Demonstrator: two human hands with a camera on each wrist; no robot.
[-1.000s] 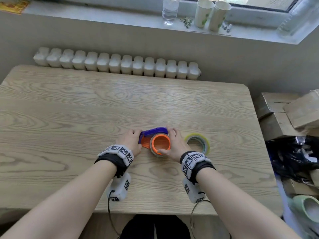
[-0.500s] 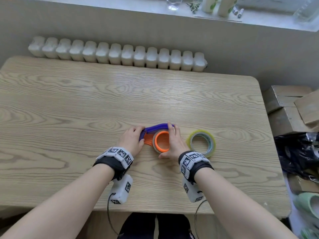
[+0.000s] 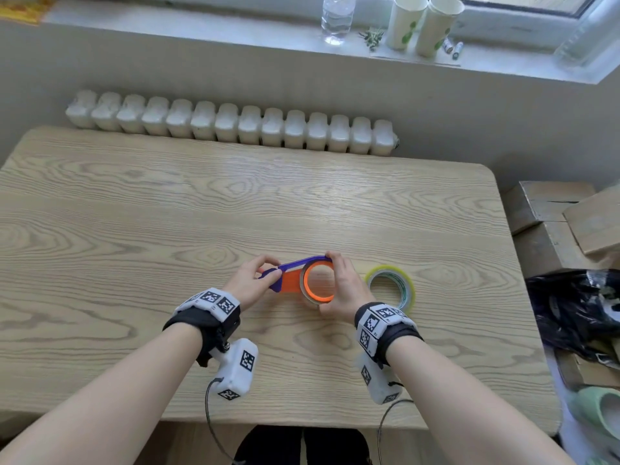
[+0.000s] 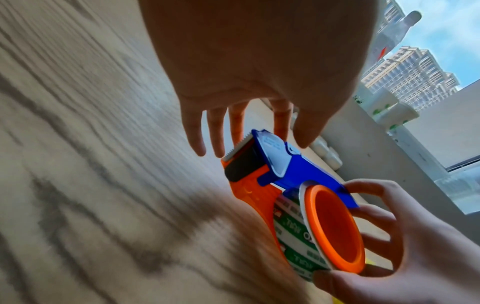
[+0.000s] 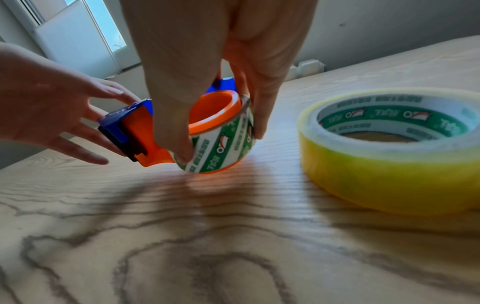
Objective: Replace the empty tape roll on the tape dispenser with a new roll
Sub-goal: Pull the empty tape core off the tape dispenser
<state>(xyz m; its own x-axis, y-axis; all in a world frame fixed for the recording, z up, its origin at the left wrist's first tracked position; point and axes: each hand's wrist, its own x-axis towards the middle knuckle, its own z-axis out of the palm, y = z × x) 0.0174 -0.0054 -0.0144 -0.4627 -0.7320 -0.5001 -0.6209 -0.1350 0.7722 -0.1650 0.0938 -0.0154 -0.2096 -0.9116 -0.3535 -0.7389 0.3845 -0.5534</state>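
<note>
Glossy orange-and-blue plastic dispenser (image 5: 140,131), printed paper core (image 5: 223,144), glossy yellow tape roll (image 5: 389,164), matt wood-grain table (image 3: 167,213).

A pale wood-grain table (image 3: 167,229) stands before a white ribbed radiator (image 3: 231,124). On the grey windowsill (image 3: 201,25) are a clear water bottle (image 3: 337,15), two white paper cups with green prints (image 3: 422,25) and what may be markers (image 3: 451,48). Brown cardboard boxes (image 3: 553,213) sit beside a black plastic bag (image 3: 577,307).

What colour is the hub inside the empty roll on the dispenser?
Orange; the hub shows best in the left wrist view.
</note>
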